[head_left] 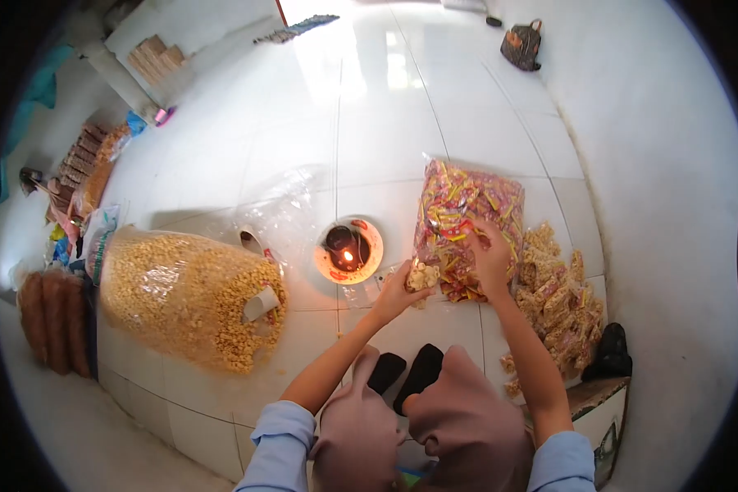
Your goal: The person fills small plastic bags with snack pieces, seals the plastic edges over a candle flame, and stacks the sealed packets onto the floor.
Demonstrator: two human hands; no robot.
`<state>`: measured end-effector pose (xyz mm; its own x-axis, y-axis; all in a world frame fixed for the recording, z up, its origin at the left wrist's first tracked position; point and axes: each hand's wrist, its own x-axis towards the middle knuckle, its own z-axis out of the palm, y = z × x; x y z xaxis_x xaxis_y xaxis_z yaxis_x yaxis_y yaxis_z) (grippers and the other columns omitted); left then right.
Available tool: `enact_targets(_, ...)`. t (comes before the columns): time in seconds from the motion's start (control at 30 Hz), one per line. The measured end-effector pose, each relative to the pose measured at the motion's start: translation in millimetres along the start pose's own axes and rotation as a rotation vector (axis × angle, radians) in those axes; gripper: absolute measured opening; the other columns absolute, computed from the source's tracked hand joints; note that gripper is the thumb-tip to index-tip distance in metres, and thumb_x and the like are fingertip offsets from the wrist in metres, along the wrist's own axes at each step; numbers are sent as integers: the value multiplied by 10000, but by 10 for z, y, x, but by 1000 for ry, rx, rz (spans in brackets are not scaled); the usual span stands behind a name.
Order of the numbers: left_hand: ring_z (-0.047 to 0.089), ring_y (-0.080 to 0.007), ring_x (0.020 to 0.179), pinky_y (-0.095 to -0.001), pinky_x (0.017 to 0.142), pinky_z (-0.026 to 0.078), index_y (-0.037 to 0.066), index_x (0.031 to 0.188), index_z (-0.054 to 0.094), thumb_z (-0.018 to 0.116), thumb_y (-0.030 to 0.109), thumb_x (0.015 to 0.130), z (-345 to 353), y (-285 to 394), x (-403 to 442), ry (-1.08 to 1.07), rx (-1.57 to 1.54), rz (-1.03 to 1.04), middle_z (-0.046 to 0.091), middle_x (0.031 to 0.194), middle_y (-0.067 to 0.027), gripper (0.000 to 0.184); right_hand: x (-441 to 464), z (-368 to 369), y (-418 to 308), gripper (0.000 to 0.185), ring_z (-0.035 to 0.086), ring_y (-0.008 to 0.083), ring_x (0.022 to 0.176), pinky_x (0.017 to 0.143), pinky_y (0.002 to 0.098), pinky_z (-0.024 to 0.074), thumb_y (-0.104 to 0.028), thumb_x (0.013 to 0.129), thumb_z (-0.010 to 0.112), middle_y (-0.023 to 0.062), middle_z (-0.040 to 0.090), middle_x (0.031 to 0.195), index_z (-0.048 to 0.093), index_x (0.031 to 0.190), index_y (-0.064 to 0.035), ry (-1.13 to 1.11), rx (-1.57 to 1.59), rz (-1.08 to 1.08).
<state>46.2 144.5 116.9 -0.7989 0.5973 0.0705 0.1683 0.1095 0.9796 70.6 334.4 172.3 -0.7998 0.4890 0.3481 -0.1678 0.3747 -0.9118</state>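
My left hand (395, 295) is closed around a small clear bag of pale snack pieces (422, 277), low in the middle of the head view. To its right, my right hand (489, 252) is over a large clear bag of red and yellow packets (443, 193), its fingers closed at a small red packet (461, 230). A plate (373, 266) with a dark bowl and a burning flame (348, 255) stands left of my left hand. Farther left lies a big open bag of yellow snack pieces (168, 283) with a white cup (260, 304) at its mouth.
Filled small bags (553, 307) are heaped at the right, beside a black object (612, 353) near the wall. An empty-looking clear plastic bag (283, 209) lies behind the plate. More packed goods (86, 164) line the left side. A brown bag (522, 46) sits at the back right.
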Motion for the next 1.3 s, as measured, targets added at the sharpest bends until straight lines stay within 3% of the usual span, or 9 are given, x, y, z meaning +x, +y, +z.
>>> enact_targets(0.13,555,-89,754,-251,673,456,10,963,462,736,249,697,-332,976,-71,-11,62,78,602,838,-58,451,175,-208,-1188,153,601,106,736,624,209,491,-15,789,592,67,605,906,588,938,21,-90,287,-136)
enact_targets(0.43,525,-81,706,-246,655,455,40,970,480,732,197,695,-802,1994,-560,68,178,232,580,769,-53,405,-87,-106,-2471,133,613,189,726,643,261,494,-53,762,611,110,615,854,617,891,-25,-315,-47,-321)
enact_targets(0.53,564,-139,685,-271,649,459,53,1005,484,734,231,683,-886,1986,-694,161,264,285,593,761,-104,446,-158,83,-2495,121,599,208,728,636,270,488,-44,758,605,105,601,841,619,875,-17,-295,-115,-468)
enact_targets(0.67,617,-264,782,-310,665,476,69,1086,489,735,271,672,-1026,1905,-777,165,367,287,620,860,-146,522,-293,309,-2445,101,568,199,710,610,287,457,-30,750,600,89,579,796,633,845,-34,-268,-123,-440)
enact_targets(0.77,619,-255,773,-308,663,476,59,1079,491,741,279,663,-1043,1864,-736,177,313,296,621,845,-138,534,-331,403,-2371,94,547,195,731,657,303,438,-41,718,628,56,581,748,624,812,-47,-209,-107,-469)
enact_targets(0.83,591,-120,804,-259,720,473,25,1079,517,752,178,662,-1047,1866,-689,130,340,175,624,888,-84,503,-315,394,-2362,96,539,194,755,691,314,429,-48,708,637,43,587,737,618,803,-50,-197,-86,-419)
enact_targets(1.0,591,-131,778,-262,700,473,20,1062,521,762,180,646,-1094,1731,-571,102,272,243,624,867,-93,507,-226,384,-2184,110,503,183,852,819,356,357,-52,697,639,21,611,707,605,801,-65,-288,-254,-479)
enact_targets(1.23,556,-73,769,-229,697,469,2,1050,530,756,105,650,-1064,1662,-507,16,-6,214,618,876,-45,471,-215,296,-2260,99,497,196,841,820,353,360,-32,679,632,31,601,693,609,770,-65,-156,-413,-694)
enact_targets(1.3,557,-78,786,-229,707,468,6,1057,527,753,89,651,-1065,1699,-530,24,93,184,613,887,-40,472,-251,319,-2259,102,494,211,842,812,357,368,-34,672,631,48,588,692,613,767,-68,-197,-480,-759)
